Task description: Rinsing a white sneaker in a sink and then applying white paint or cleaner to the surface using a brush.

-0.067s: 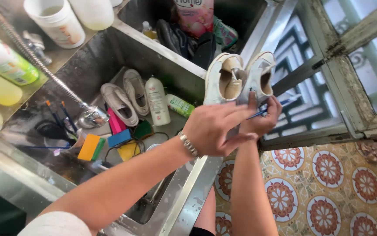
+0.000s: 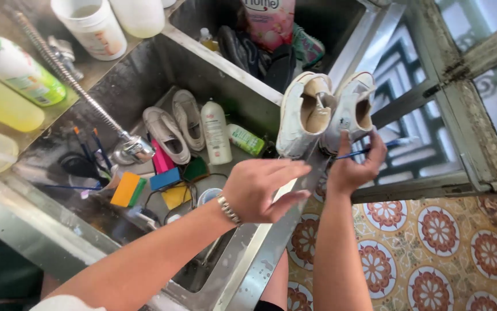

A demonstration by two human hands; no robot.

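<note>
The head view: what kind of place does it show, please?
Probably a home washing area. A steel double sink holds insoles, sponges and a detergent bottle; white sneakers stand on its rim by a barred window above a patterned tiled floor.

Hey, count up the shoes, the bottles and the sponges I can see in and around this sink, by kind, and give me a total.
White sneakers on the sink edge: 2, the right hand touching one
Beige slip-on shoes in the basin: 2
Bottles in the basin: 2, white and green
Bottles on the counter: 2
Sponges: 4
Total: 12
</note>
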